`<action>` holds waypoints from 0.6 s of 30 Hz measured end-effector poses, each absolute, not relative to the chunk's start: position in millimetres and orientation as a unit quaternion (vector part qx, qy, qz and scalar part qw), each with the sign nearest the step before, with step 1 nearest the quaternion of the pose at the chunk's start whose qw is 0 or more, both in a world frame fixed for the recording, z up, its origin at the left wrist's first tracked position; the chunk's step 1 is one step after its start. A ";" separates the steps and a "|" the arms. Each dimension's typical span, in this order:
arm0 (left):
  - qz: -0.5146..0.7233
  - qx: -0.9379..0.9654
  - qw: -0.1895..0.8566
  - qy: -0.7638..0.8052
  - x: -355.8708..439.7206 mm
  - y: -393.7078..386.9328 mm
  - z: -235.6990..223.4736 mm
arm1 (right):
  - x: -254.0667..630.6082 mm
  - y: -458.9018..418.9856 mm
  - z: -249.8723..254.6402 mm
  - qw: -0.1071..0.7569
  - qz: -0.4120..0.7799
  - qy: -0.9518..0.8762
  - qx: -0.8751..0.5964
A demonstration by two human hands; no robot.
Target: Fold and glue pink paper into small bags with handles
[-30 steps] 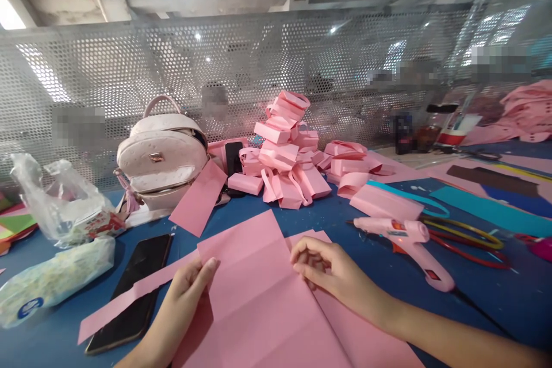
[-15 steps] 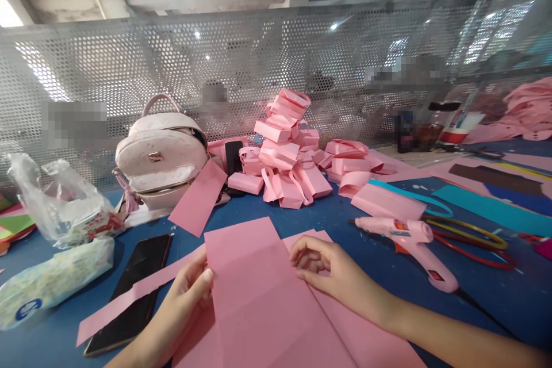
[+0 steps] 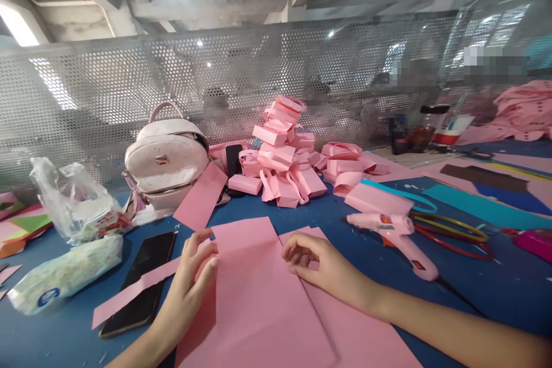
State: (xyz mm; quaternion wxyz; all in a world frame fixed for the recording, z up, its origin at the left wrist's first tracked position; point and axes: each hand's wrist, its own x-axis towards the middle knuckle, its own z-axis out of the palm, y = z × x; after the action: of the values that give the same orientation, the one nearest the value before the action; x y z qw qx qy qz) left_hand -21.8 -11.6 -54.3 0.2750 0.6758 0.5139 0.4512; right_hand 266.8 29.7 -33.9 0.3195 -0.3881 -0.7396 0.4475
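A large pink paper sheet lies in front of me, over other pink paper. My left hand is at its left edge, fingers apart and thumb tip close to the paper. At the right edge, my right hand has curled fingers, with the thumb and index tips pinched at the sheet's border. A narrow pink strip runs from beside my left hand across a black phone. To the right of my right hand lies a pink glue gun.
Behind are stacked pink paper bags and a pale backpack. A tissue pack and a clear plastic bag sit left. Yellow and red handled tools and coloured strips lie right. A perforated metal screen stands behind.
My left hand has loosened from the sheet's edge, its fingers now spread. The sheet lies flatter. My right hand keeps nearly the same pose, and the view has shifted slightly.
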 end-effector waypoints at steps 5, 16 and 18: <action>0.394 0.606 0.349 0.597 -3.9 -33.6 -40.8 | 268.9 24.3 -35.2 0.308 0.377 -0.808 -0.332; 0.302 0.740 0.442 0.408 34.7 -56.6 -12.2 | 267.3 -26.5 22.3 0.276 0.677 -0.642 -0.231; 0.294 0.746 0.441 0.404 36.2 -56.0 -12.1 | 276.4 -28.2 27.0 0.227 0.695 -0.644 -0.225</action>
State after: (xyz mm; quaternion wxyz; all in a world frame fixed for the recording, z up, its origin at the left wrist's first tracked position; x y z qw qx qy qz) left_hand 36.2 -56.0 -12.1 0.4408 0.7459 0.4037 0.2939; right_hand 276.4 -28.2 27.0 0.2274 -0.2248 -0.6440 0.6950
